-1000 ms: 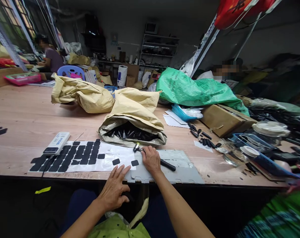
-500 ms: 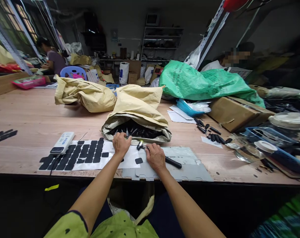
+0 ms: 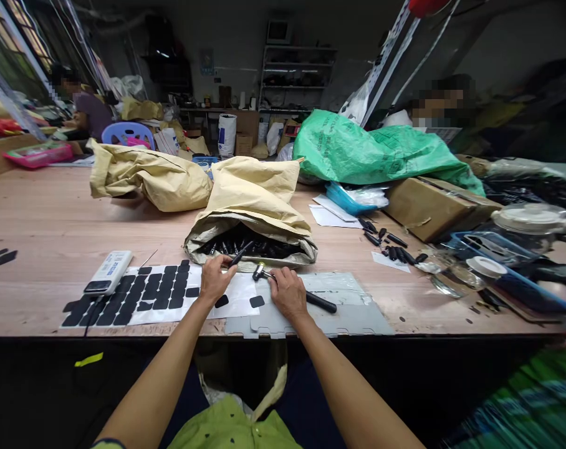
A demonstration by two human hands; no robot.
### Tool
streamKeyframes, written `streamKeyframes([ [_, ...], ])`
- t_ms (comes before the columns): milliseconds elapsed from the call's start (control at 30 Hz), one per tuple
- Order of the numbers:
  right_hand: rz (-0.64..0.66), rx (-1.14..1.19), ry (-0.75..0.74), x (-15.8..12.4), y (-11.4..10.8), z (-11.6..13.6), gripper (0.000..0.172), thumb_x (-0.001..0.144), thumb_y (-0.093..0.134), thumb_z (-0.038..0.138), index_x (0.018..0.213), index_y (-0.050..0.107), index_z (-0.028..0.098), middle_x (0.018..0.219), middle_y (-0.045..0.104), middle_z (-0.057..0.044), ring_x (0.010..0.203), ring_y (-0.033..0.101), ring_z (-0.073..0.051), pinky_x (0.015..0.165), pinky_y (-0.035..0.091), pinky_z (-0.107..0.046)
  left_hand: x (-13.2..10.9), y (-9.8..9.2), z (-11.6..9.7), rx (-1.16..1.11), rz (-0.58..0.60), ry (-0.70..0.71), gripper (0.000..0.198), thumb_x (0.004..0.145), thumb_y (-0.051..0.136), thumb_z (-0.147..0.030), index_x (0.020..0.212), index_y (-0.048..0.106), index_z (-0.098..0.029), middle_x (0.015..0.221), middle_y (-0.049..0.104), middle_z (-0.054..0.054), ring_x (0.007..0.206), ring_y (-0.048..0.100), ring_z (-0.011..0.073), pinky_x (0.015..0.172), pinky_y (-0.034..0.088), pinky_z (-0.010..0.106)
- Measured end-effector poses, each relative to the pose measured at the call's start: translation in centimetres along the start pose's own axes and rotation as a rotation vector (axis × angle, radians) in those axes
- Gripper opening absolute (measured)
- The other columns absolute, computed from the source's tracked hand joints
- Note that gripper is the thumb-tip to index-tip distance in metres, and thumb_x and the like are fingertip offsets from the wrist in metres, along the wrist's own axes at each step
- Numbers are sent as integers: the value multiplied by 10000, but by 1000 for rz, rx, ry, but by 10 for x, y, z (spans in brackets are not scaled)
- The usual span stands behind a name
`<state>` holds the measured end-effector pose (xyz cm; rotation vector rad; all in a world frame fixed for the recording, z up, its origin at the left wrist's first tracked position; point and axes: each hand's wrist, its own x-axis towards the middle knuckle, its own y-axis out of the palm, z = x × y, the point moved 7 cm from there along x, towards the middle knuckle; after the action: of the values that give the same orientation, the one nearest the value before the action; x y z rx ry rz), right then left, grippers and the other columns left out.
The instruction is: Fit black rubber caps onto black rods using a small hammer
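My left hand is closed on a slim, black, pen-like piece in front of the open mouth of a tan sack. Many similar black pieces lie inside that sack. My right hand grips a small hammer around its shaft, its head pointing left and its black handle sticking out to the right. Below the hammer is a grey plastic sheet. A single black rounded square lies between my hands on white backing paper, and rows of such squares cover its left part.
A white device with a cord sits on the squares. Another tan sack, a green sack and a cardboard box stand behind. Loose black pieces and a clear jar are at right. Two people sit farther back.
My left hand has drawn back from the sack's mouth toward me, bringing out a black piece. My right hand stays on the hammer. The view has shifted slightly.
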<state>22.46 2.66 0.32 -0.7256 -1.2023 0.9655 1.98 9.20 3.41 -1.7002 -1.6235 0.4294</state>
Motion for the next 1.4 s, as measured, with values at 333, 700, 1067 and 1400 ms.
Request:
streamKeyframes([
  [333,-2,-19,-2,0,1,0,144,921,526,268,987,641,212,931,582,-48,860,460,-189,754,310,-301,-40,19,3,76,265,176,153,793,698,-295,932,717,-235,942,677,28,948,555,226,850,392,363],
  [700,-9,-6,-6,-2,2,-2,160,928,514,271,999,645,211,937,587,-48,851,460,-184,746,309,-297,-32,25,9,47,278,76,158,732,771,-320,870,744,-247,872,691,6,933,561,222,859,390,366],
  [1067,-37,262,12,-13,-24,19,249,961,453,311,1053,667,224,969,654,-49,932,567,-185,823,405,-281,-31,26,8,10,220,-18,109,676,783,-252,771,730,-250,846,692,-22,919,565,216,850,394,363],
  [1400,27,396,-32,-21,-29,63,299,974,429,325,1095,677,212,922,672,-53,874,620,-168,794,455,-262,-32,26,8,24,220,-10,99,674,780,-251,756,725,-239,849,679,-12,909,551,211,845,378,354],
])
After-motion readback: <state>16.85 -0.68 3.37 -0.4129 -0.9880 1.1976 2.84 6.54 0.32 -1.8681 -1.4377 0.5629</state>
